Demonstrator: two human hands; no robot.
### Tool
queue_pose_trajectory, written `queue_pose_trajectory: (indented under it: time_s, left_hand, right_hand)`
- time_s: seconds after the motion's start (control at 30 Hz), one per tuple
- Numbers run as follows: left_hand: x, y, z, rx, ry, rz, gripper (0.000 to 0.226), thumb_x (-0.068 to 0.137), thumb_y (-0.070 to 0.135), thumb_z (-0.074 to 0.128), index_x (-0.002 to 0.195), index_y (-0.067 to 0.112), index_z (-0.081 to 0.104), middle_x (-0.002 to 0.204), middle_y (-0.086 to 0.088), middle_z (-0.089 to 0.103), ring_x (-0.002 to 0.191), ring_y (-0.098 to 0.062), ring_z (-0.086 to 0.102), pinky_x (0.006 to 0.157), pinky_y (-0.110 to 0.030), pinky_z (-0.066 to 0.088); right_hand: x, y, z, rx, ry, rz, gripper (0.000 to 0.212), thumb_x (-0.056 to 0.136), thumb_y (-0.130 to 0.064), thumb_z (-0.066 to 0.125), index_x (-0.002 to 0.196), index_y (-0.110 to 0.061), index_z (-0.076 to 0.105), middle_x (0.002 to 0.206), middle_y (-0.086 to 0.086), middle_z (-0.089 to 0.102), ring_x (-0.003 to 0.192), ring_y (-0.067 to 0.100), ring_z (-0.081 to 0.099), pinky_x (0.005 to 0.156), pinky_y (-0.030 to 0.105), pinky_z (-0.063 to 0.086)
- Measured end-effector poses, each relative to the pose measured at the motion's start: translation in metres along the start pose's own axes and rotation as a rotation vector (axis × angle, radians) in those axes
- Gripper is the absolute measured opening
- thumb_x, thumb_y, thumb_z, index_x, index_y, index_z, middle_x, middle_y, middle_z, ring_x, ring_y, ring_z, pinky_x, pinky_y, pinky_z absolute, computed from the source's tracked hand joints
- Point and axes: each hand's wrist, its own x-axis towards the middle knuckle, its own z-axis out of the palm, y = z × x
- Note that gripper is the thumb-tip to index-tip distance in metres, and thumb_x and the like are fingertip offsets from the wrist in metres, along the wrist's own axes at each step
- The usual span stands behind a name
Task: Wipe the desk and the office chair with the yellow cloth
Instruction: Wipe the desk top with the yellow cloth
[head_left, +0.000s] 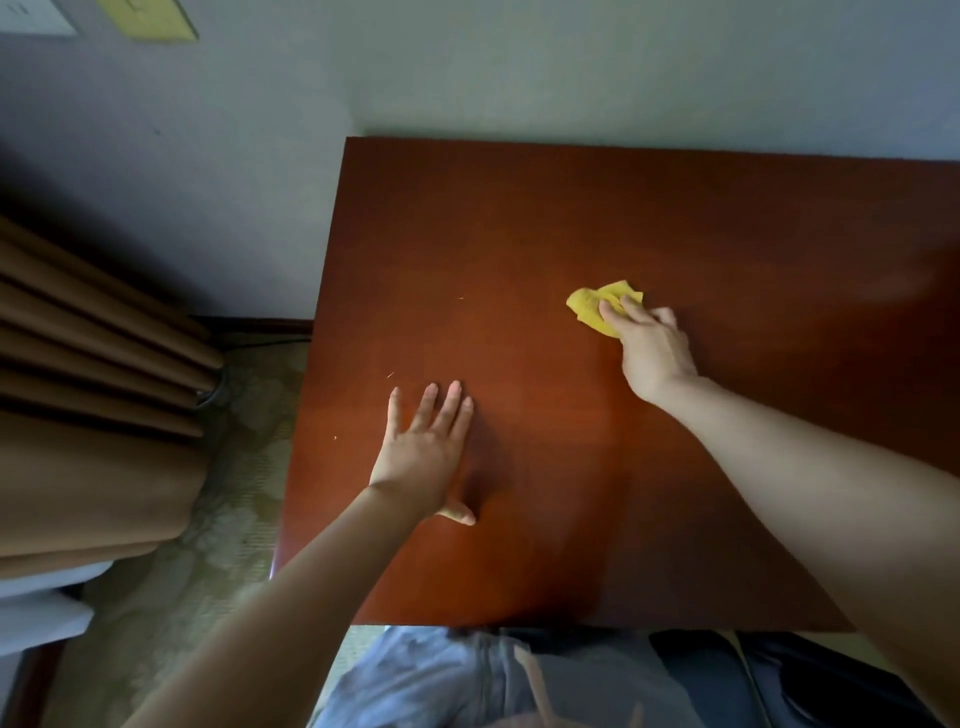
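Observation:
The reddish-brown wooden desk (675, 218) fills the middle and right of the view. A crumpled yellow cloth (592, 307) lies on the desk top near its middle. My right hand (649, 348) presses down on the cloth's right part with fingers laid over it. Flat on the desk nearer the front left lies my left hand (423, 452), fingers straight and spread, holding nothing. A dark edge at the bottom right, below the desk's front edge, may be the office chair (831, 680); I cannot tell.
Brown curtains (93, 395) hang at the left above patterned carpet (218, 519). A grey wall (519, 67) stands right behind the desk. A dark cable runs along the skirting at the desk's left. My legs in blue trousers (441, 680) are below the desk's front edge.

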Motion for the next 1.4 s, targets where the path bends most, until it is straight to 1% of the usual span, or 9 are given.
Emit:
queue_pose_trajectory:
  time_s: [0.33, 0.43, 0.5, 0.63, 0.8, 0.9, 1.03, 1.27, 1.4]
  left_hand:
    - [-0.002, -0.013, -0.009, 0.004, -0.084, 0.059, 0.141, 0.057, 0.075, 0.069, 0.149, 0.017, -0.021, 0.157, 0.000, -0.024, 0.146, -0.022, -0.014, 0.110, -0.065, -0.005]
    - [-0.002, -0.018, -0.014, -0.015, -0.129, 0.070, 0.128, 0.070, 0.053, 0.076, 0.150, 0.020, -0.020, 0.157, 0.001, -0.025, 0.146, -0.020, -0.015, 0.113, -0.064, 0.001]
    - [0.001, -0.020, -0.017, -0.054, -0.122, 0.074, 0.109, 0.082, 0.039, 0.067, 0.151, 0.022, -0.015, 0.158, 0.002, -0.022, 0.147, -0.018, -0.012, 0.113, -0.063, 0.002]
    - [0.002, -0.017, -0.013, -0.059, -0.064, 0.073, 0.087, 0.091, 0.038, 0.051, 0.152, 0.022, -0.010, 0.159, 0.002, -0.019, 0.146, -0.018, -0.014, 0.113, -0.062, -0.005]
    - [-0.006, -0.003, 0.003, -0.129, -0.030, 0.187, 0.099, 0.085, 0.048, 0.056, 0.151, 0.023, -0.013, 0.157, 0.004, -0.026, 0.144, -0.017, -0.023, 0.112, -0.060, -0.011]
    - [-0.008, 0.003, 0.007, -0.074, -0.034, 0.236, 0.112, 0.077, 0.067, 0.056, 0.151, 0.024, -0.016, 0.156, 0.000, -0.029, 0.144, -0.018, -0.023, 0.111, -0.060, -0.012]
    - [-0.007, 0.003, 0.006, 0.022, -0.051, 0.241, 0.127, 0.065, 0.082, 0.055, 0.149, 0.025, -0.020, 0.155, -0.002, -0.030, 0.144, -0.020, -0.022, 0.109, -0.062, -0.011]
    - [-0.007, -0.003, 0.003, 0.171, -0.045, 0.271, 0.141, 0.056, 0.080, 0.066, 0.147, 0.022, -0.026, 0.154, -0.005, -0.031, 0.145, -0.022, -0.020, 0.110, -0.062, -0.006]
    - [-0.009, -0.001, 0.004, 0.218, -0.024, 0.268, 0.142, 0.057, 0.078, 0.067, 0.146, 0.019, -0.028, 0.154, -0.007, -0.031, 0.145, -0.024, -0.019, 0.112, -0.060, -0.005]
  right_hand:
    - [-0.047, -0.069, 0.029, 0.084, 0.054, -0.145, 0.066, 0.091, 0.001, 0.039, 0.142, -0.039, 0.035, 0.154, -0.011, 0.027, 0.120, 0.026, 0.033, 0.092, 0.041, 0.034]
    - [-0.090, -0.082, 0.048, 0.152, 0.148, -0.194, 0.061, 0.087, -0.001, 0.049, 0.137, -0.036, 0.046, 0.149, -0.010, 0.038, 0.112, 0.026, 0.041, 0.087, 0.040, 0.035]
    - [-0.120, -0.086, 0.057, 0.194, 0.199, -0.217, 0.058, 0.083, 0.000, 0.056, 0.132, -0.032, 0.054, 0.143, -0.007, 0.046, 0.106, 0.027, 0.046, 0.083, 0.042, 0.041]
    - [-0.175, -0.078, 0.072, 0.200, 0.242, -0.341, 0.062, 0.071, 0.008, 0.066, 0.121, -0.027, 0.065, 0.133, -0.003, 0.058, 0.097, 0.028, 0.057, 0.071, 0.042, 0.047]
    - [-0.218, -0.047, 0.080, 0.190, 0.206, -0.387, 0.057, 0.072, 0.004, 0.065, 0.120, -0.026, 0.066, 0.131, -0.001, 0.059, 0.099, 0.030, 0.061, 0.065, 0.043, 0.049]
    - [-0.237, -0.025, 0.082, 0.152, 0.200, -0.312, 0.055, 0.071, -0.008, 0.072, 0.122, -0.025, 0.064, 0.133, 0.001, 0.057, 0.098, 0.031, 0.061, 0.067, 0.040, 0.047]
    - [-0.248, 0.011, 0.087, 0.168, 0.223, -0.078, 0.084, 0.053, 0.027, 0.063, 0.122, -0.021, 0.064, 0.132, 0.006, 0.057, 0.087, 0.036, 0.058, 0.061, 0.041, 0.045]
    - [-0.211, 0.053, 0.073, 0.252, 0.260, 0.230, 0.058, 0.088, 0.016, 0.046, 0.132, -0.020, 0.054, 0.141, 0.008, 0.047, 0.100, 0.036, 0.045, 0.081, 0.049, 0.045]
    - [-0.159, 0.048, 0.053, 0.244, 0.205, 0.422, 0.062, 0.093, 0.007, 0.037, 0.140, -0.031, 0.043, 0.150, -0.002, 0.036, 0.114, 0.033, 0.037, 0.091, 0.046, 0.040]
